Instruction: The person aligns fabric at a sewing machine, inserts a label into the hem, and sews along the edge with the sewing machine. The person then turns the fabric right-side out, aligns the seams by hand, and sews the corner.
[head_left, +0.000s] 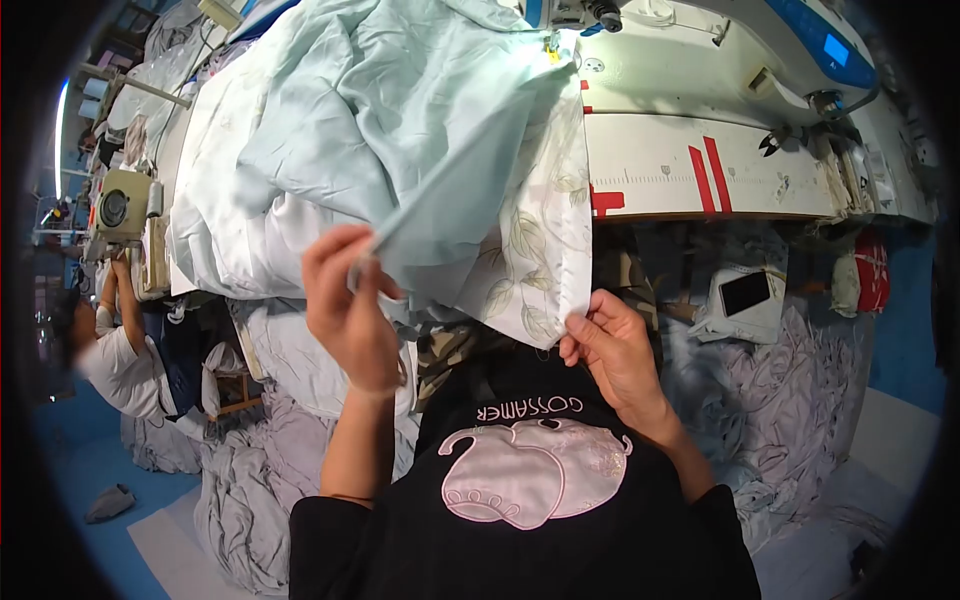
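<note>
Light blue-green fabric lies bunched over the sewing table, with one edge drawn down to my left hand, whose fingers pinch it and look slightly blurred. White fabric with a leaf print hangs over the table's front edge. Its lower right corner is pinched between the thumb and fingers of my right hand. Both fabrics run up to the lit needle area of the sewing machine, where the exact contact with the needle is too small to tell.
The machine bed bears red tape marks and a ruler. Small black snips lie at its right. A phone rests on cloth below. Heaped fabric lies right and left. A co-worker sits at another machine on the left.
</note>
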